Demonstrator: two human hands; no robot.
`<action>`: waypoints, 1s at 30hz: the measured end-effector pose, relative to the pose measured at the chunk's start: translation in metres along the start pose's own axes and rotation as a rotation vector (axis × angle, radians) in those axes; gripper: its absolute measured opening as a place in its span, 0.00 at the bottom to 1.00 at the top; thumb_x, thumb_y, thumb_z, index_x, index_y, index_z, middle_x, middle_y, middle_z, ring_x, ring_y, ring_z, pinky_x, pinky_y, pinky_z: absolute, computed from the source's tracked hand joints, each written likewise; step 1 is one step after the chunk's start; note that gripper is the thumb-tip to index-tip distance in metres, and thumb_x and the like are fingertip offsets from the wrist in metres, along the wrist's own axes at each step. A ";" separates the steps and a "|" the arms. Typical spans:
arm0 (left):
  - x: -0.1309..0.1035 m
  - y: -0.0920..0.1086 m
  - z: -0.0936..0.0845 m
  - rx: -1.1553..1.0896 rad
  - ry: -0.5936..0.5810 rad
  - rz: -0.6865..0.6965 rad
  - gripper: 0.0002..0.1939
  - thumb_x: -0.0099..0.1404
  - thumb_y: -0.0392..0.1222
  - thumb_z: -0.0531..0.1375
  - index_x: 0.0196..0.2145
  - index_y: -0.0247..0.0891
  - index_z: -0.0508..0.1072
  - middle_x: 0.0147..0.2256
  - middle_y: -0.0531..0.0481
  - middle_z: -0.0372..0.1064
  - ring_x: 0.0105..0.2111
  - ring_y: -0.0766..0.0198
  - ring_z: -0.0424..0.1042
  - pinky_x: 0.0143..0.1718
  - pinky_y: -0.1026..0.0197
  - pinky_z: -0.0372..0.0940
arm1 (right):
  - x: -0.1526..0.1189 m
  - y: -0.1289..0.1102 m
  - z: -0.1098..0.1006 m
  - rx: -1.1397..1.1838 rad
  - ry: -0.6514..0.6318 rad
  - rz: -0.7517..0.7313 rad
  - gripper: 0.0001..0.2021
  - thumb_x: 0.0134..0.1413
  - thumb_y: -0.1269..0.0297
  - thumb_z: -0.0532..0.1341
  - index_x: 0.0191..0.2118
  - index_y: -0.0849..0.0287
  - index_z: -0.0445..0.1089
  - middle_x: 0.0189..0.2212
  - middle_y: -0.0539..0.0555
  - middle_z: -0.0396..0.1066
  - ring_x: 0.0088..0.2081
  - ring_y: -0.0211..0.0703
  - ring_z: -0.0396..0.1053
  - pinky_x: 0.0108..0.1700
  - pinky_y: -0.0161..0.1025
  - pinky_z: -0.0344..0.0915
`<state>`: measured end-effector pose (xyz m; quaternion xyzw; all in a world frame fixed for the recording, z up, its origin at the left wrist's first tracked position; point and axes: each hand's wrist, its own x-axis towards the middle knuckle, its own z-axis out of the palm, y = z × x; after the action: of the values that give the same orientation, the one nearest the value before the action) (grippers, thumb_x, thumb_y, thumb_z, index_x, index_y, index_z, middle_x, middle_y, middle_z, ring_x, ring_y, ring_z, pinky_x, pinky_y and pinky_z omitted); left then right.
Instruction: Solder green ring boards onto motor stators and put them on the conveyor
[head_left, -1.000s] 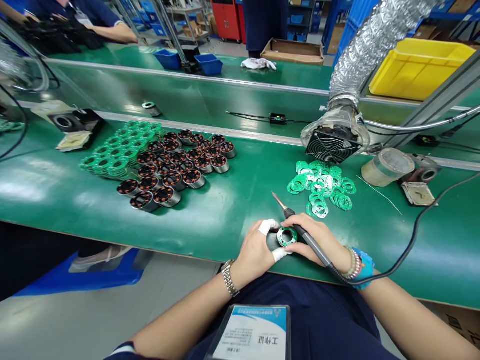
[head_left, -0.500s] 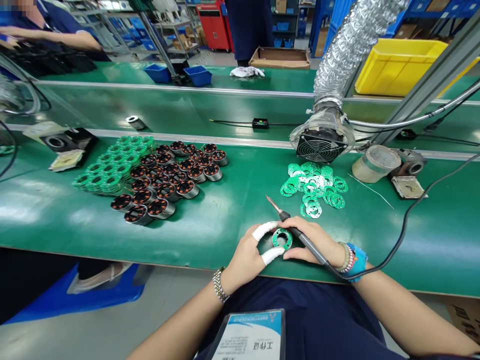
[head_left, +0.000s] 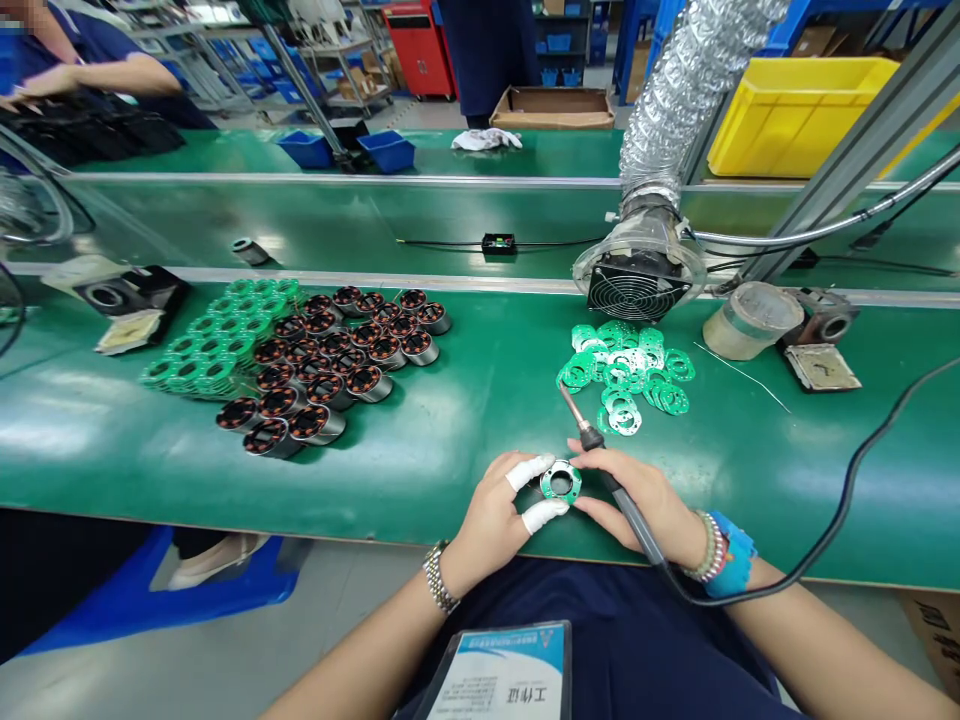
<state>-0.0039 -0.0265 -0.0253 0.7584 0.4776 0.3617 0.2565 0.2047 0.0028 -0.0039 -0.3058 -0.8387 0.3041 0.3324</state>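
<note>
In the head view, my left hand [head_left: 491,515], with white covers on its thumb and forefinger, grips a ring-shaped green circuit board [head_left: 574,488] by its left edge. The board seems to sit on a round metal part, mostly hidden below it. My right hand [head_left: 660,500] holds a soldering iron [head_left: 636,518], its tip pointing up and away from the board. Right thumb and fingertip are at the board's right edge; whether both touch it I cannot tell. Beyond the iron's tip lies a loose pile of green ring boards [head_left: 621,372].
Several copper-wound motor parts [head_left: 319,390] stand left, beside stacked green boards [head_left: 217,345]. A fan [head_left: 637,290] on a foil duct [head_left: 660,120] stands behind the pile. Right are a round tub [head_left: 750,322] and a soldering-iron stand [head_left: 823,340]. The iron's cord [head_left: 840,510] loops right.
The ring board looks turned between my fingers. My right hand and the soldering iron have shifted slightly right, and the right thumb has drawn back a little. The view has moved slightly.
</note>
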 end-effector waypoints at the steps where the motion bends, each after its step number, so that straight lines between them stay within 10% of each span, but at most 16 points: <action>1: 0.000 0.000 0.001 0.009 0.008 0.010 0.21 0.60 0.48 0.59 0.50 0.39 0.65 0.40 0.44 0.69 0.39 0.58 0.69 0.41 0.52 0.66 | 0.000 0.000 0.000 -0.006 -0.012 -0.015 0.19 0.54 0.69 0.59 0.51 0.58 0.58 0.51 0.62 0.66 0.52 0.44 0.66 0.52 0.42 0.66; 10: -0.007 0.009 0.006 0.148 0.027 -0.043 0.21 0.62 0.49 0.57 0.49 0.34 0.65 0.34 0.43 0.69 0.35 0.57 0.68 0.38 0.52 0.65 | -0.001 -0.009 0.009 -0.010 0.063 -0.007 0.18 0.54 0.70 0.59 0.51 0.57 0.58 0.45 0.58 0.68 0.47 0.45 0.68 0.48 0.42 0.68; 15: 0.005 0.009 -0.022 -0.089 -0.284 -0.154 0.18 0.65 0.45 0.53 0.51 0.38 0.65 0.37 0.47 0.71 0.36 0.62 0.70 0.41 0.58 0.65 | 0.000 -0.007 0.012 -0.006 0.033 0.006 0.18 0.55 0.73 0.57 0.51 0.57 0.59 0.42 0.57 0.68 0.44 0.42 0.68 0.45 0.40 0.68; 23: 0.024 -0.001 -0.045 0.027 -0.447 -0.124 0.08 0.62 0.41 0.57 0.35 0.37 0.74 0.31 0.49 0.70 0.32 0.63 0.68 0.35 0.62 0.62 | 0.001 -0.005 0.011 -0.019 0.022 -0.011 0.17 0.55 0.73 0.57 0.50 0.57 0.60 0.43 0.57 0.68 0.44 0.42 0.68 0.46 0.40 0.68; 30: 0.026 -0.002 -0.041 -0.226 -0.192 -0.280 0.03 0.58 0.38 0.59 0.29 0.36 0.71 0.31 0.48 0.70 0.33 0.64 0.68 0.38 0.61 0.62 | 0.001 -0.005 0.011 -0.036 0.007 0.003 0.15 0.56 0.71 0.56 0.50 0.57 0.60 0.42 0.58 0.68 0.45 0.43 0.68 0.46 0.41 0.68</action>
<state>-0.0298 -0.0004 0.0061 0.6822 0.5081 0.2999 0.4319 0.1942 -0.0029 -0.0067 -0.3143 -0.8423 0.2885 0.3294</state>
